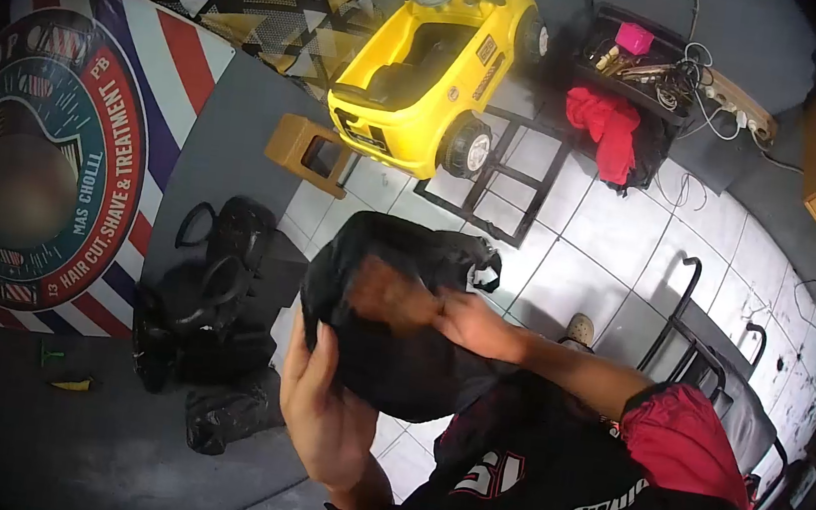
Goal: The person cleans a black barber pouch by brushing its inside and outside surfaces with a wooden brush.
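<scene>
Before my chest is a rounded black cloth item (415,372), perhaps a cap or small bag; its exact kind is unclear. A blurred brown patch shows on its upper face, and a strap-like piece with a pale spot sticks out at its upper right. My left hand (330,407) grips the lower left edge, thumb on the near side and fingers along the rim. From the right, my right hand (480,326) closes on the item near its middle, the fingertips partly lost in the blur.
A yellow toy car (417,85) stands on a dark frame (539,205) beside a brown wooden stool (304,155). Black bags (211,303) lie at left below a barbershop sign (86,168). A crate (640,70) with cables and red cloth (604,126) is at upper right; a metal-framed chair (717,371) is at right.
</scene>
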`<state>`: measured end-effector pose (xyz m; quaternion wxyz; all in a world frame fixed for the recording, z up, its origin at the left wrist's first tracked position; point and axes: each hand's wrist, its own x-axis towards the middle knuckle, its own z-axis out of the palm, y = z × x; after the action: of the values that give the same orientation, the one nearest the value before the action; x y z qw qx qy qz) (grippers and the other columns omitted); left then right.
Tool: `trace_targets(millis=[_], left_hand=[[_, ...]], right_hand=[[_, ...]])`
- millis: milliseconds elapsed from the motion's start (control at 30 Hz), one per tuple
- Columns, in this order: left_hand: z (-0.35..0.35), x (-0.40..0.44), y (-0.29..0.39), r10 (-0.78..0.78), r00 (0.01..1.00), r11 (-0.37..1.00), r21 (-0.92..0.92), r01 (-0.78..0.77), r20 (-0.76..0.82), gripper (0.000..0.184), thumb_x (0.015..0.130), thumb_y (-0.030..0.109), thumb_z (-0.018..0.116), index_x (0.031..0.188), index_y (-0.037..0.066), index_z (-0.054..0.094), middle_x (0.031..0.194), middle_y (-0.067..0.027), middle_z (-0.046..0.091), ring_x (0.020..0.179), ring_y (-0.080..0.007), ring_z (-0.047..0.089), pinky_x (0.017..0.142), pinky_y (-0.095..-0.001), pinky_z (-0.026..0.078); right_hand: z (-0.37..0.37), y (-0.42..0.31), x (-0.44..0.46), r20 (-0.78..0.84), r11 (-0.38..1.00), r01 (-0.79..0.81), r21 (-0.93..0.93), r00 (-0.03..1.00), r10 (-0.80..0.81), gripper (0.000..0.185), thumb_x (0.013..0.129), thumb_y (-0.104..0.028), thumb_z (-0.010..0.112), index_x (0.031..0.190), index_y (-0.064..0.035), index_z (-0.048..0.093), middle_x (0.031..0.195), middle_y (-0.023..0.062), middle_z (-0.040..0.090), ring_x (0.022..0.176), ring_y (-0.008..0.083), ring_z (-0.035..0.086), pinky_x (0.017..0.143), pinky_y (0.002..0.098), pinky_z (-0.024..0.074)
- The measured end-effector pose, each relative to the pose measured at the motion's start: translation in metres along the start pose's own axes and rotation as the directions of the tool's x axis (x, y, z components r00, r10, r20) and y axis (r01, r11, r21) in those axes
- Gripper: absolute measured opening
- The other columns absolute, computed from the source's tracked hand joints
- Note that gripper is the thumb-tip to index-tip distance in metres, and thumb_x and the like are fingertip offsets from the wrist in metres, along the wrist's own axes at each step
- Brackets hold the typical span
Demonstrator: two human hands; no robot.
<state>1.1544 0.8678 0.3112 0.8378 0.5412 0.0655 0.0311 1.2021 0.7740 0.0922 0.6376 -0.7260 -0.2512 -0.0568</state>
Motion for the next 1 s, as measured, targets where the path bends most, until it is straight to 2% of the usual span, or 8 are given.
trace_targets(millis=[233, 367, 433, 533, 600, 700, 900, 1000], left_hand=[[0.009, -0.024, 0.005, -0.101, 0.995, 0.993, -0.059, 0.102, 0.016, 0.039, 0.093, 0.007, 0.034, 0.13, -0.006, 0.029, 0.125, -0.0198, 0.045, 0.114, -0.0268, 0.048, 0.097, -0.0384, 0.039], [-0.01, -0.026, 0.01, 0.058, 0.995, 0.994, -0.102, -0.05, 0.076, 0.04, 0.093, 0.007, 0.036, 0.131, -0.003, 0.031, 0.128, -0.0176, 0.044, 0.116, -0.0245, 0.046, 0.098, -0.0379, 0.038], [-0.027, -0.021, 0.011, 0.182, 0.983, 0.981, -0.07, -0.179, 0.024, 0.039, 0.093, 0.008, 0.038, 0.129, -0.004, 0.035, 0.127, -0.0175, 0.045, 0.115, -0.0241, 0.047, 0.097, -0.0374, 0.039], [-0.028, -0.003, -0.005, 0.058, 0.995, 0.997, -0.054, -0.062, -0.077, 0.034, 0.091, 0.009, 0.043, 0.123, -0.004, 0.042, 0.121, -0.0159, 0.05, 0.11, -0.0227, 0.051, 0.093, -0.0358, 0.041], [-0.048, 0.015, -0.033, -0.111, 0.986, 0.992, -0.081, 0.101, -0.123, 0.028, 0.089, 0.01, 0.048, 0.114, -0.002, 0.05, 0.114, -0.0131, 0.056, 0.105, -0.0214, 0.053, 0.091, -0.0344, 0.042], [-0.086, 0.037, -0.115, -0.178, 0.948, 0.933, -0.35, 0.077, -0.265, 0.029, 0.088, 0.007, 0.044, 0.116, -0.001, 0.047, 0.114, -0.0135, 0.054, 0.106, -0.0248, 0.052, 0.095, -0.0371, 0.04], [-0.09, 0.037, -0.207, -0.383, 0.858, 0.861, -0.469, 0.197, -0.342, 0.027, 0.091, 0.009, 0.04, 0.115, -0.001, 0.047, 0.113, -0.014, 0.055, 0.105, -0.0238, 0.053, 0.095, -0.0369, 0.04], [-0.072, 0.023, -0.214, -0.362, 0.896, 0.883, -0.402, 0.242, -0.256, 0.025, 0.092, 0.009, 0.042, 0.115, 0.001, 0.046, 0.109, -0.0118, 0.056, 0.099, -0.0197, 0.055, 0.091, -0.0326, 0.044]], right_hand=[[0.061, 0.219, -0.075, 0.203, 0.916, -0.175, -0.361, 0.944, 0.26, 0.039, 0.089, -0.027, 0.048, 0.112, 0.0047, 0.044, 0.083, 0.0218, 0.06, 0.074, 0.0353, 0.061, 0.063, 0.0436, 0.0489], [-0.001, 0.237, -0.157, 0.287, 0.452, -0.638, -0.624, 0.35, 0.892, 0.021, 0.072, -0.013, 0.058, 0.088, -0.001, 0.065, 0.082, 0.0182, 0.065, 0.079, 0.0281, 0.065, 0.067, 0.0407, 0.0504], [-0.017, 0.278, -0.208, 0.324, 0.422, -0.468, -0.776, 0.278, 0.904, 0.03, 0.076, -0.027, 0.061, 0.093, -0.0022, 0.064, 0.083, 0.0182, 0.065, 0.078, 0.0274, 0.065, 0.06, 0.0387, 0.051], [-0.05, 0.233, -0.218, 0.142, 0.258, -0.641, -0.723, 0.228, 0.963, 0.028, 0.075, -0.026, 0.062, 0.085, -0.0007, 0.064, 0.064, 0.0145, 0.062, 0.056, 0.0233, 0.063, 0.045, 0.0335, 0.0478], [-0.065, 0.193, -0.199, -0.016, -0.095, -0.979, 0.18, -0.099, 0.995, 0.025, 0.075, -0.019, 0.06, 0.088, 0.0011, 0.055, 0.061, 0.0124, 0.054, 0.045, 0.0197, 0.052, 0.036, 0.034, 0.0378], [-0.09, 0.117, -0.163, -0.048, 0.163, -0.88, 0.447, 0.158, 0.986, 0.029, 0.078, -0.026, 0.062, 0.086, -0.0017, 0.05, 0.058, 0.0043, 0.047, 0.042, 0.0115, 0.043, 0.034, 0.0278, 0.036], [-0.088, -0.018, -0.091, 0.418, 0.073, -0.684, 0.726, 0.523, 0.743, 0.049, 0.083, -0.036, 0.061, 0.118, -0.0031, 0.049, 0.074, 0.0043, 0.053, 0.059, 0.0157, 0.053, 0.07, 0.0308, 0.0532], [-0.046, -0.004, -0.087, 0.418, 0.067, -0.834, 0.547, 0.341, 0.842, 0.045, 0.09, -0.032, 0.051, 0.128, -0.0099, 0.041, 0.114, 0.0045, 0.05, 0.096, 0.0133, 0.051, 0.081, 0.0257, 0.0452]])
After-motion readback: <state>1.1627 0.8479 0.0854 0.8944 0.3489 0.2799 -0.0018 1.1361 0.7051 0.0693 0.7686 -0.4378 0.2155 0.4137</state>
